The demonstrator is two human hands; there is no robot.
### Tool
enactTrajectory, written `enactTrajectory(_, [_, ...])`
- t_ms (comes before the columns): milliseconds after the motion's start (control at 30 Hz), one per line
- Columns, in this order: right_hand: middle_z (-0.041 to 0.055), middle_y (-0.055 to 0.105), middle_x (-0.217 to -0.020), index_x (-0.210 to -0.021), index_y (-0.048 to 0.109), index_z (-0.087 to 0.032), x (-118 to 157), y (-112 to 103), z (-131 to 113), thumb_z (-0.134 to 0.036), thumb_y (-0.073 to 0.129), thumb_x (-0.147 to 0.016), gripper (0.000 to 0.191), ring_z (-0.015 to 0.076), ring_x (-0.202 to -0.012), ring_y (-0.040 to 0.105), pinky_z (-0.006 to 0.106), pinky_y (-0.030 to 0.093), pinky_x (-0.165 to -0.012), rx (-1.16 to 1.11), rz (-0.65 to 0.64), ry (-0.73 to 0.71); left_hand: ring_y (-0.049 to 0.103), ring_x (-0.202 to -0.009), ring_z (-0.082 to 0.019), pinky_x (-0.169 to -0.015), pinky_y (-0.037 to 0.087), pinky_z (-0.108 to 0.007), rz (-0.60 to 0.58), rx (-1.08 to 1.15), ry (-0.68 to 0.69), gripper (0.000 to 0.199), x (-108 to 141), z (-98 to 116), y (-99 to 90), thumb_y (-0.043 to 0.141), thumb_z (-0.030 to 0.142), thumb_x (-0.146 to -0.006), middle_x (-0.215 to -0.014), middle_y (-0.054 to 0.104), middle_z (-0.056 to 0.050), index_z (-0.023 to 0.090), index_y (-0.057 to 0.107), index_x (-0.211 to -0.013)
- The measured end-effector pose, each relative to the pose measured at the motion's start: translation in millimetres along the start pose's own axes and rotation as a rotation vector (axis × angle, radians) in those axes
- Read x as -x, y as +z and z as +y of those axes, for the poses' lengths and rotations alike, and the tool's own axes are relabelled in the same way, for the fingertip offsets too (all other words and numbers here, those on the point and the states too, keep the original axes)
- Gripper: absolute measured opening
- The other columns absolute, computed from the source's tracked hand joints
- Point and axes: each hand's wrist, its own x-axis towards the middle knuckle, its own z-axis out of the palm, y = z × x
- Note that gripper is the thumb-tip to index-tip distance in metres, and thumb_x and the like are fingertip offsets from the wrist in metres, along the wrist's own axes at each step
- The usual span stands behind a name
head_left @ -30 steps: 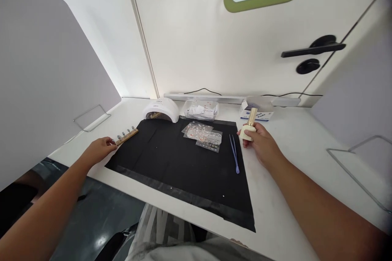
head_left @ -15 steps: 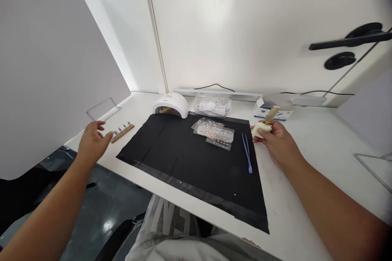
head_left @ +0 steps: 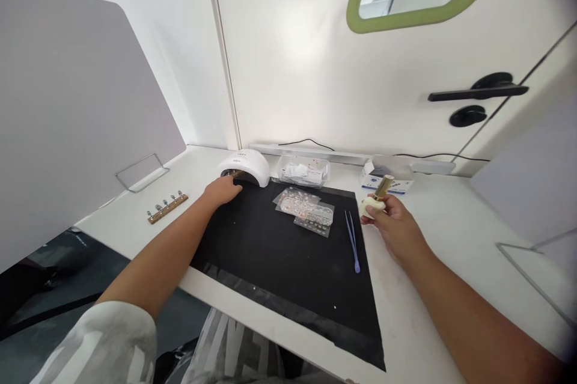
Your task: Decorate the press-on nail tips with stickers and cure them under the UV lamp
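My left hand [head_left: 222, 190] reaches to the mouth of a white nail lamp [head_left: 250, 161]. Its fingertips are mostly hidden there, beside a gold-brown strip [head_left: 234, 173] inside the lamp; whether they grip it is unclear. In my right hand [head_left: 396, 225] is a cream nail polish bottle [head_left: 373, 206] with a tall gold cap, held upright and slightly tilted over the table's right side. Just left of that hand, blue tweezers [head_left: 353, 243] lie on a black mat [head_left: 279, 270]. Several clear sheets of nail decorations [head_left: 306, 210] overlap on the mat.
A wooden nail-tip stand [head_left: 167, 208] with several clips sits on the table's left. Behind the mat are a clear plastic box [head_left: 303, 171] with white packets and an open cardboard box [head_left: 392, 181]. Grey partitions [head_left: 81, 101] flank the table; wire stands are at both sides.
My left hand has moved from beside the nail-tip stand, right and forward to the lamp's mouth. My right hand still holds the bottle. The camera view has tilted up slightly.
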Motion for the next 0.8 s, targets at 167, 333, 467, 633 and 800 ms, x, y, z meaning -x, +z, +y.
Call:
enactTrajectory(167, [0.0003, 0.064, -0.080, -0.101, 0.063, -0.025, 2, 0, 1, -0.036, 0.069, -0.070, 0.033, 0.0166, -0.064, 0.058, 0.033, 0.054, -0.064, 0.118, -0.077, -0.001, 0.062, -0.105, -0.022, -0.090, 0.053, -0.045, 0.001, -0.058, -0.153, 0.034, -23, -3, 14.4, 0.057, 0.037, -0.094, -0.118, 0.062, -0.010, 0.014, 0.059, -0.118])
enactTrajectory(333, [0.0015, 0.068, -0.083, -0.101, 0.066, -0.027, 5, 3, 7, -0.040, 0.068, -0.074, 0.031, 0.0197, -0.071, 0.061, 0.032, 0.052, -0.062, 0.236, -0.166, -0.078, 0.062, -0.106, -0.022, -0.090, 0.053, -0.044, -0.031, -0.071, -0.179, 0.034, -38, -9, 16.1, 0.057, 0.037, -0.094, -0.121, 0.061, -0.010, 0.015, 0.058, -0.121])
enactTrajectory(467, [0.0016, 0.067, -0.082, -0.102, 0.065, -0.027, 8, 4, 3, -0.041, 0.067, -0.075, 0.030, 0.0194, -0.070, 0.061, 0.031, 0.050, -0.062, 0.266, -0.172, -0.069, 0.062, -0.105, -0.023, -0.090, 0.053, -0.043, -0.041, -0.065, -0.196, 0.032, -47, -11, 16.5, 0.057, 0.036, -0.094, -0.120, 0.062, -0.009, 0.015, 0.060, -0.118])
enactTrajectory(633, [0.0010, 0.067, -0.086, -0.103, 0.064, -0.026, 7, 3, 0, -0.041, 0.066, -0.075, 0.032, 0.0183, -0.073, 0.060, 0.030, 0.049, -0.067, 0.238, -0.153, -0.047, 0.063, -0.102, -0.021, -0.088, 0.054, -0.042, 0.015, -0.035, -0.203, 0.033, -45, -15, 21.4, 0.056, 0.037, -0.095, -0.118, 0.062, -0.010, 0.016, 0.059, -0.119])
enactTrajectory(800, [0.0016, 0.068, -0.086, -0.101, 0.066, -0.026, 6, 3, 5, -0.042, 0.068, -0.073, 0.032, 0.0191, -0.073, 0.061, 0.030, 0.049, -0.065, 0.234, -0.159, -0.059, 0.062, -0.104, -0.022, -0.089, 0.054, -0.042, 0.055, 0.017, -0.147, 0.032, -41, -17, 26.6, 0.057, 0.036, -0.094, -0.120, 0.061, -0.010, 0.017, 0.059, -0.120])
